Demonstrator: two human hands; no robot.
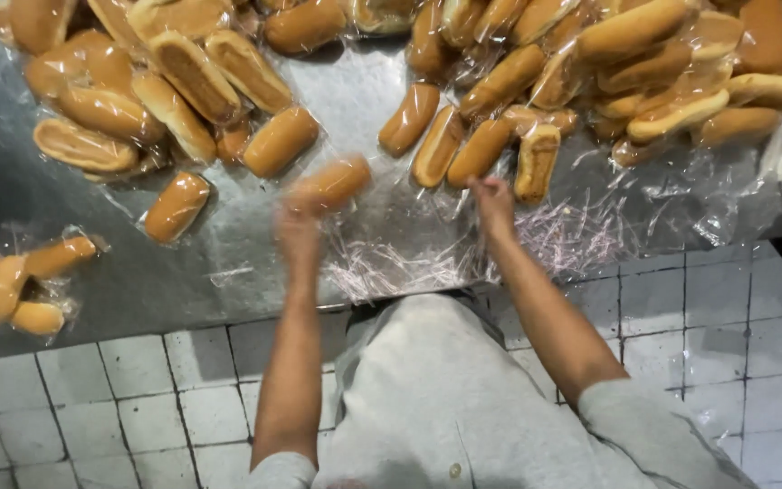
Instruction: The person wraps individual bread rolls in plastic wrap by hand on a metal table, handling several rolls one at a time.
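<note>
The left hand [299,231] (blurred) grips a wrapped bun [329,184] above the steel table [138,281]; the right hand [493,204] pinches a clear plastic bag [427,226] beside piled buns [500,81].

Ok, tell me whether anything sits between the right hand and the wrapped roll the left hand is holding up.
Nothing visible does. The left hand holds the wrapped roll above the metal table; the right hand is beside it, with only clear film and twist ties lying below the gap.
</note>
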